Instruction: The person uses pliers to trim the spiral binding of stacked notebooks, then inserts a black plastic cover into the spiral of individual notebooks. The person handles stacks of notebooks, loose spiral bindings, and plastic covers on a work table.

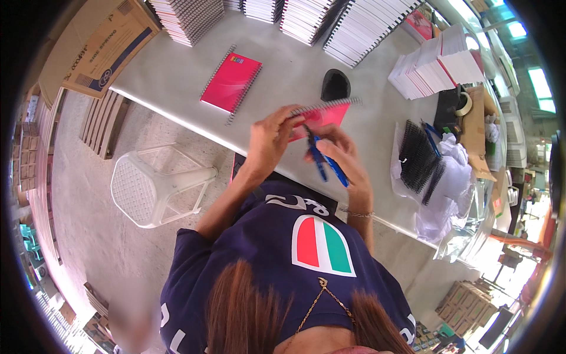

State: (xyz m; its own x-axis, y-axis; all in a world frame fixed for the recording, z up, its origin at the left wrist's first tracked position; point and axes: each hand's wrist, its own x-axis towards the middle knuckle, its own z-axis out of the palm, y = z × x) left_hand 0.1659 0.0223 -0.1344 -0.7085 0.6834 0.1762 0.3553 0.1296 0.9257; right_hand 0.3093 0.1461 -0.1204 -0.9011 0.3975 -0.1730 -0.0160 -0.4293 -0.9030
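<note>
A red spiral notebook (pixel 328 115) is tilted up off the table, its wire coil along the top edge. My left hand (pixel 272 137) is closed on the coil side of it, fingers over the wire. In my right hand (pixel 343 154) is a pair of blue-handled pliers (pixel 319 154), the jaws near the coil by my left fingertips. Whether the jaws touch the wire I cannot tell. Farther left on the table lies another red notebook (pixel 233 83), with coil wire sticking out past its ends. A dark rounded object (pixel 335 85) sits just beyond the held notebook.
Stacks of spiral-bound notebooks (pixel 371 26) line the table's far side, with unbound page stacks (pixel 436 64) at right. Black wire coils (pixel 417 156) lie on crumpled white plastic (pixel 451 177) beside a tape roll (pixel 464 104). A carton (pixel 109 50) and white stool (pixel 156 186) stand left.
</note>
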